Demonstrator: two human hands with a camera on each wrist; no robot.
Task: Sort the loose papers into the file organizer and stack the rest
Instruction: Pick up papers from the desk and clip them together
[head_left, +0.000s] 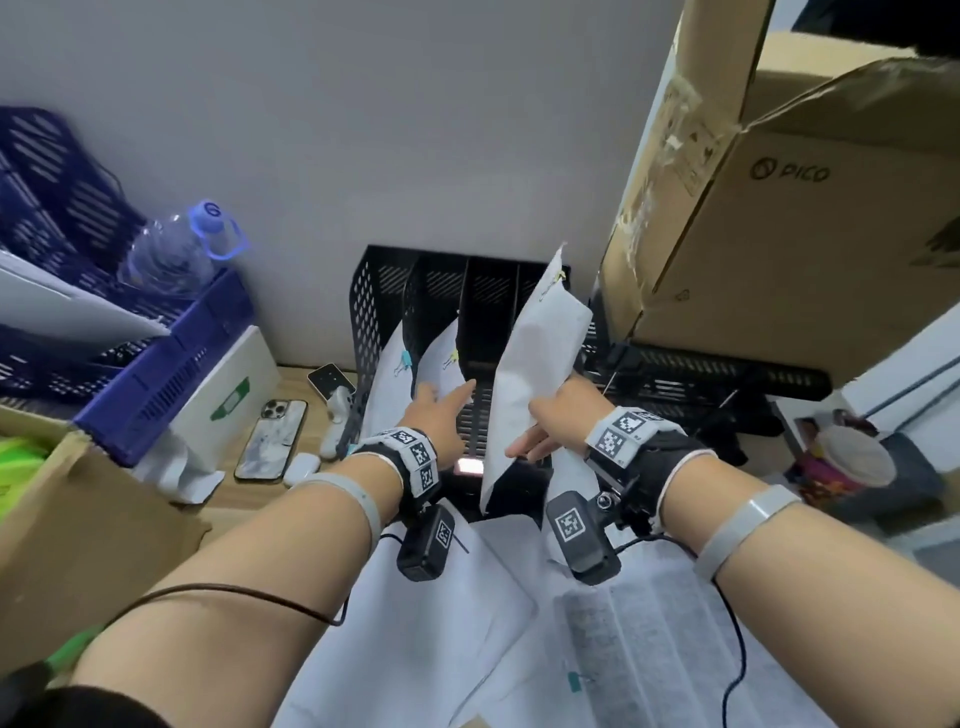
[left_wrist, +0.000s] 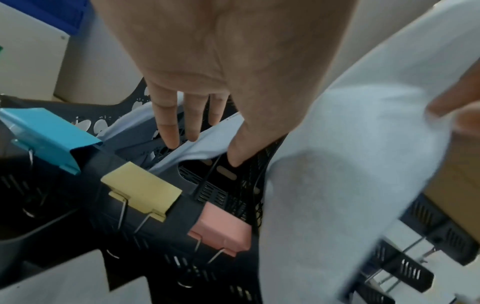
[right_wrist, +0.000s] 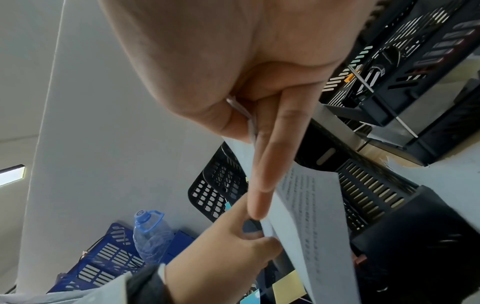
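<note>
My right hand (head_left: 558, 415) pinches a sheaf (head_left: 535, 364) upright at 12 o'clock over the organizer (head_left: 384, 291), aimed at a free slot. Left hand (head_left: 441, 415), fingers straight, presses filed papers (head_left: 439, 353) toward 9 o'clock, clearing room.

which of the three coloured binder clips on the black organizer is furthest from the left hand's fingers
The blue binder clip, off to the left. The yellow binder clip and pink binder clip sit below the left hand.

White paper bundle (head_left: 535, 364) held upright over black file organizer (head_left: 379, 291), clipped papers (head_left: 439, 353) stood in its slots, more sheets (head_left: 415, 623) spread below
</note>
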